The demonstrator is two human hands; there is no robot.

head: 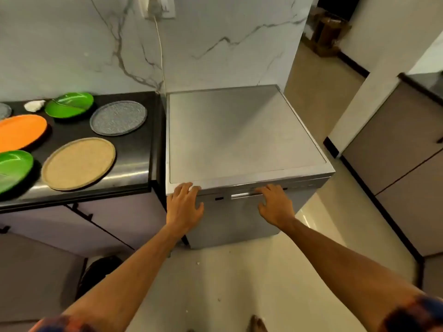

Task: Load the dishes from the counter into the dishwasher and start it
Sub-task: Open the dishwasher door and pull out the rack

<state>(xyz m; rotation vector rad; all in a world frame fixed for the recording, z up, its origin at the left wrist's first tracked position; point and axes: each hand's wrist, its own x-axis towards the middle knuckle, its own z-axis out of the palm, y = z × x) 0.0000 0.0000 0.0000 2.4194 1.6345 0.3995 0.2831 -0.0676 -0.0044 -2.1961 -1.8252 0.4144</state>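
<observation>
Fingers of left hand (184, 204) and right hand (275, 204) lie spread, clamping nothing, on the front top edge of the shut dishwasher (239, 130): hook the door lip beneath them and pull evenly, I judge, while plates (79, 164) wait on the worktop (134, 149) to their left.

Dishwasher (239, 140) top gives open room, w/ marble wall (215, 44) right behind & a cord (161, 56) hanging at its back-left corner; worktop (134, 149) sits tight on its left, crowded w/ plates (79, 164). Floor (239, 271) in front is open; cabinets (395, 176) stand across a gap on the right.
</observation>
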